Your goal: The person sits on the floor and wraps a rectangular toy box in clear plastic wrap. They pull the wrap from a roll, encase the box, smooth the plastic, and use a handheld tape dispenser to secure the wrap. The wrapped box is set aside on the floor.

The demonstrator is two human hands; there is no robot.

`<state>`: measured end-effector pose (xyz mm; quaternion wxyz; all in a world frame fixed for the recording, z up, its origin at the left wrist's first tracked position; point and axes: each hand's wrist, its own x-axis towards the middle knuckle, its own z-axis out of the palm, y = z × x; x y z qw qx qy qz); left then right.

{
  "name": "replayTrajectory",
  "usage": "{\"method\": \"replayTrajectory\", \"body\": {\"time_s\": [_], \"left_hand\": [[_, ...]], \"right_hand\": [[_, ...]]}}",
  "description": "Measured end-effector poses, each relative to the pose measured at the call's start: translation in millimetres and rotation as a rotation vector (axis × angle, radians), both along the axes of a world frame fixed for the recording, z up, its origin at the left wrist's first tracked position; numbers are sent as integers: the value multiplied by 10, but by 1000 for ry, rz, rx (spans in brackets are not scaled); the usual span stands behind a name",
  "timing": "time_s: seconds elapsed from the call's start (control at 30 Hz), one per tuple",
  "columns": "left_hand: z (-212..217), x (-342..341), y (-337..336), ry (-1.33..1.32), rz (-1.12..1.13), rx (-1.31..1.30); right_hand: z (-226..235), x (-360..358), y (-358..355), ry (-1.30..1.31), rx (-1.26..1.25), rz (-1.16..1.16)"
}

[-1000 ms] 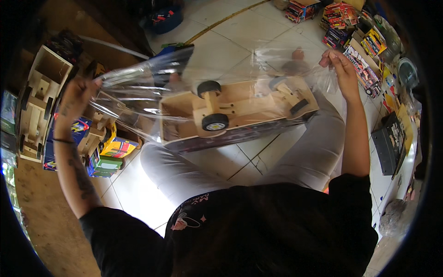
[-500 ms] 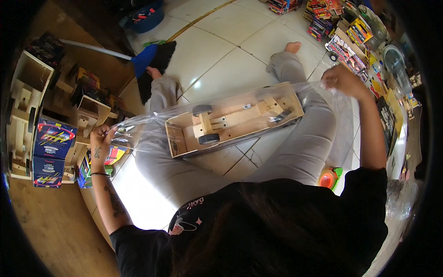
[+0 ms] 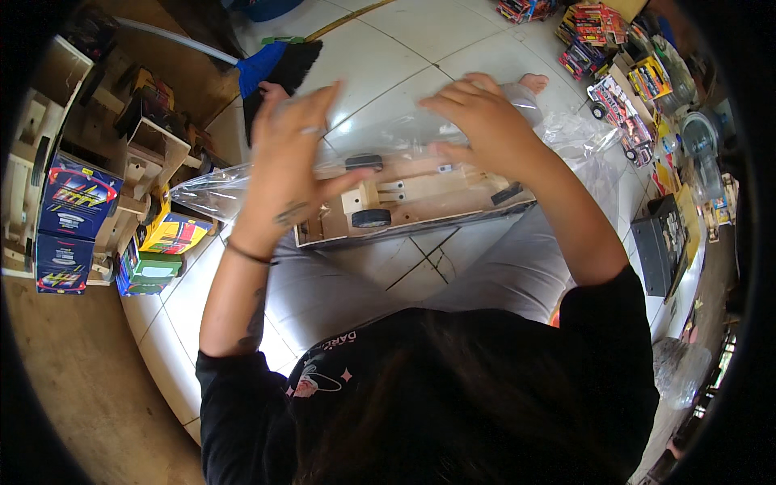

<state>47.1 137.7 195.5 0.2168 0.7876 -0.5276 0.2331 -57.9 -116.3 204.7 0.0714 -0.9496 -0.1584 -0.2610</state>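
Across my legs lies a long wooden toy truck, turned underside up, its black wheels and axle blocks showing. Clear plastic film covers it and spreads past both ends, bunched at the right and drawn to a point at the left. Over the truck's left end is my left hand, fingers stretched and thumb apart, slightly blurred. My right hand is above the truck's far right side, fingers spread and gently bent. Neither hand grips anything; whether the fingertips touch the film I cannot tell. My hands hide parts of the truck.
Wooden toy trucks with printed boxes are stacked at my left. A blue and black broom lies beyond my left foot. Colourful printed packs and a printed toy truck stand at the far right, with a black case nearer.
Both hands have let go of the film's ends and moved inward over the truck. The film has sunk lower at the left and crumpled at the right.
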Motion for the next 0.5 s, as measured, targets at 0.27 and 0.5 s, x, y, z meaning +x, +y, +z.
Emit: {"method": "replayTrajectory", "body": {"time_s": [0.27,0.5], "left_hand": [[55,280,-499,909,-363,128],[-59,500,-629,1357,-325,332]], "right_hand": [[9,87,-34,11,52,15],[-449,101,230,-205,-176,63]]}}
